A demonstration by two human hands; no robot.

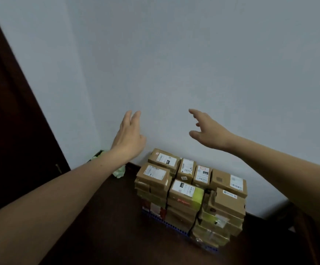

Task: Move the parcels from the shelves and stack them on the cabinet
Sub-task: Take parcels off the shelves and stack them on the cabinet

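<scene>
A stack of brown cardboard parcels point(189, 196) with white labels stands several layers high on the dark wooden cabinet top point(105, 217), against the pale wall. My left hand point(129, 133) hangs in the air above and left of the stack, fingers straight, holding nothing. Up to the right of it, my right hand point(206, 131) is also raised above the stack, its fingers spread and loosely bent, empty. Neither hand touches a parcel.
A dark brown door or cupboard panel point(12, 121) fills the left side. Some pale green crumpled material point(119, 172) lies at the cabinet's back left corner, next to the wall. A blue ridged strip point(174, 225) shows under the stack's front edge.
</scene>
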